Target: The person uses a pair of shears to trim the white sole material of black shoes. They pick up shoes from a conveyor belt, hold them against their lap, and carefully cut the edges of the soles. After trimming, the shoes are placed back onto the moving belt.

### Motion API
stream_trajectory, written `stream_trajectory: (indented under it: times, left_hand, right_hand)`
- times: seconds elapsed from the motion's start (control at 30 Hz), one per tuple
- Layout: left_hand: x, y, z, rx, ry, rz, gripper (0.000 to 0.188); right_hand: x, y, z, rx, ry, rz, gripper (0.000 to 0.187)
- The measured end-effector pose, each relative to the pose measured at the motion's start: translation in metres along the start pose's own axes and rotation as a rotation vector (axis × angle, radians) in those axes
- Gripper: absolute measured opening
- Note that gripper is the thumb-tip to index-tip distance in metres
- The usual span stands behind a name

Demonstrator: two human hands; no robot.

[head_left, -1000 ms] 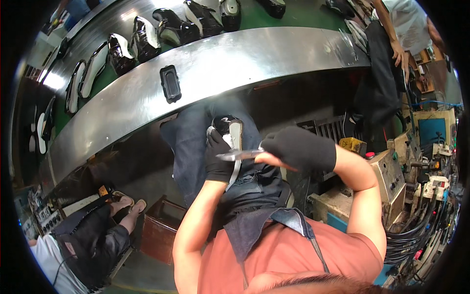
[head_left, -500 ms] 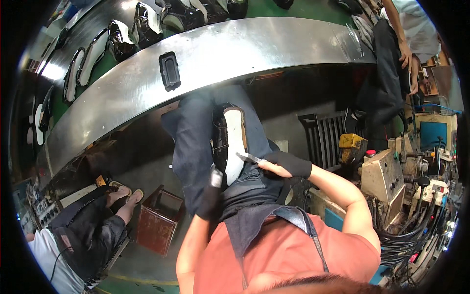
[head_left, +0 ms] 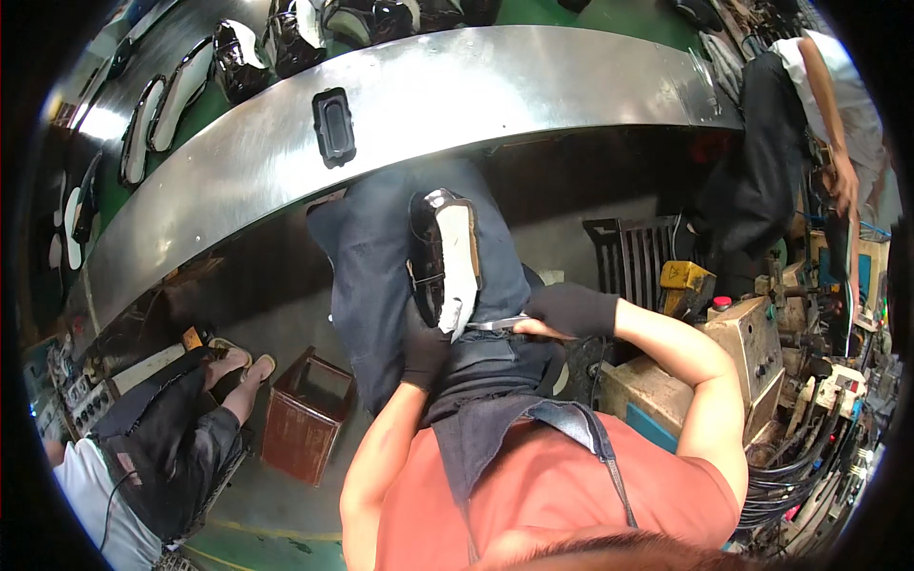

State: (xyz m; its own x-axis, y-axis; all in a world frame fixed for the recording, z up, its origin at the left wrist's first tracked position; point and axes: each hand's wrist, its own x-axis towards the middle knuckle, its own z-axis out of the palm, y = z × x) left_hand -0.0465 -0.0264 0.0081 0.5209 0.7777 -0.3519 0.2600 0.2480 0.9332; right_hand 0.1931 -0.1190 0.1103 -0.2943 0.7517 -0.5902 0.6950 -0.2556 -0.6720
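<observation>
A glossy black shoe (head_left: 428, 271) lies across my lap with its white sole (head_left: 457, 252) facing up. My left hand (head_left: 427, 347), in a black fingerless-looking glove, closes around the shoe's near end. In my right hand (head_left: 571, 312), gloved the same way, is a slim metal tool (head_left: 493, 324). Its tip points left and sits beside the near end of the sole; whether it touches the shoe I cannot tell. The tool's exact kind is unclear because my fingers cover its handle.
A curved metal counter edge (head_left: 533, 81) runs ahead of my knees, bearing a black tray (head_left: 334, 127). Beyond it, several black shoes (head_left: 238, 62) stand on a green belt. Control boxes (head_left: 743, 347) and cables are at right, a brown bin (head_left: 307, 419) at left. Two other people are nearby.
My left hand has moved up and right onto the shoe's near end. The tool in my right hand has swung down, away from the sole's middle. The person at right has lowered an arm.
</observation>
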Motion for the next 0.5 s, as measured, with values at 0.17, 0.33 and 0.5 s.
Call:
stream_trajectory:
  times: [0.17, 0.33, 0.5]
  left_hand:
    - [0.002, -0.062, -0.009, 0.041, -0.064, 0.185, 0.05]
    - [-0.017, -0.028, -0.03, -0.256, -0.347, -0.051, 0.043]
    - [-0.011, -0.01, -0.017, -0.098, -0.209, 0.091, 0.049]
  right_hand:
    - [0.009, -0.065, -0.019, 0.004, 0.238, -0.265, 0.042]
    - [0.015, -0.006, 0.002, 0.048, 0.156, 0.057, 0.044]
    - [-0.001, -0.051, 0.007, -0.09, 0.08, -0.048, 0.036]
